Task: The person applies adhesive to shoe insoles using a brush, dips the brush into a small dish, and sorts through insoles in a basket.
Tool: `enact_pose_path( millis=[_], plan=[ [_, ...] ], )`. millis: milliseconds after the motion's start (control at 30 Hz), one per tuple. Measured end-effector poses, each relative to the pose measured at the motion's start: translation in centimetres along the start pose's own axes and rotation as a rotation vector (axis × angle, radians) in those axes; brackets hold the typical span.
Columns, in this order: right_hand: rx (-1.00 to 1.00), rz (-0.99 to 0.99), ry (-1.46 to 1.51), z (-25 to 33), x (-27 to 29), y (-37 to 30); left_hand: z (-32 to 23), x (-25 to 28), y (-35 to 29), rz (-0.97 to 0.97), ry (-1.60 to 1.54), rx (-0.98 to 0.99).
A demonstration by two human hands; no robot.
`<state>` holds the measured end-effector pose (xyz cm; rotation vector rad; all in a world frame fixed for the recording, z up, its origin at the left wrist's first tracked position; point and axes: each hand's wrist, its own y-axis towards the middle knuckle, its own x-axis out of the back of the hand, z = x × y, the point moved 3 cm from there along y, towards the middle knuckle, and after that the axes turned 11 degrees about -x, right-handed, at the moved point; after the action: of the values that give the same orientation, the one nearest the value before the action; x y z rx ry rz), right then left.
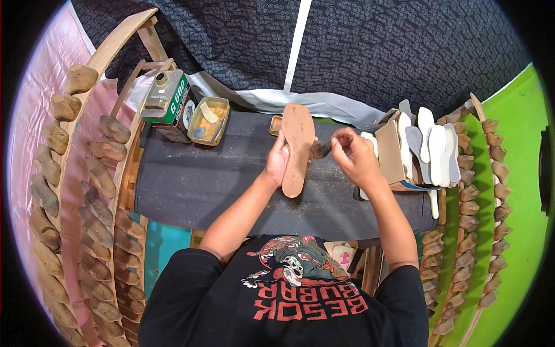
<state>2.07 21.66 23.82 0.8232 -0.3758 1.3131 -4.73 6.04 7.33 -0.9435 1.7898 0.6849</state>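
A tan-brown shoe sole (298, 151) stands nearly upright over the middle of the work table, its broad end away from me. My left hand (278, 159) grips it by its left edge, the thumb on the side and the other fingers mostly hidden behind. Just right of the sole, my right hand (355, 156) is closed in a pinch on a small dark brush-like thing (319, 150). Its dark tip is close to the sole's right edge; whether they touch, I cannot tell. The fingers hide part of it.
A dark cloth covers the table (173, 191). A metal can (167, 107) and a glue-stained tub (210, 120) with a pale spreader stand at the back left. A smaller tub (276, 125) sits behind the sole. At right, a cardboard box (391, 153) holds white and grey insoles. Racks of wooden shoe lasts (95, 231) flank both sides.
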Motion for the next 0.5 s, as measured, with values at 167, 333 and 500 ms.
enact_pose_path(
  millis=[167, 333, 500],
  plan=[
    [0.029, 0.137, 0.035, 2.1, -2.1, -2.9, -1.7, 0.1, 1.4, 0.042, -0.017, -0.122],
    [0.016, 0.220, 0.106, 3.7, -2.2, -3.0, -2.0, 0.4, 1.1, 0.058, -0.014, -0.123],
    [0.046, -0.060, 0.203, 2.4, -2.5, 0.4, -0.2, -0.9, 0.0, 0.006, -0.034, 0.001]
  ],
)
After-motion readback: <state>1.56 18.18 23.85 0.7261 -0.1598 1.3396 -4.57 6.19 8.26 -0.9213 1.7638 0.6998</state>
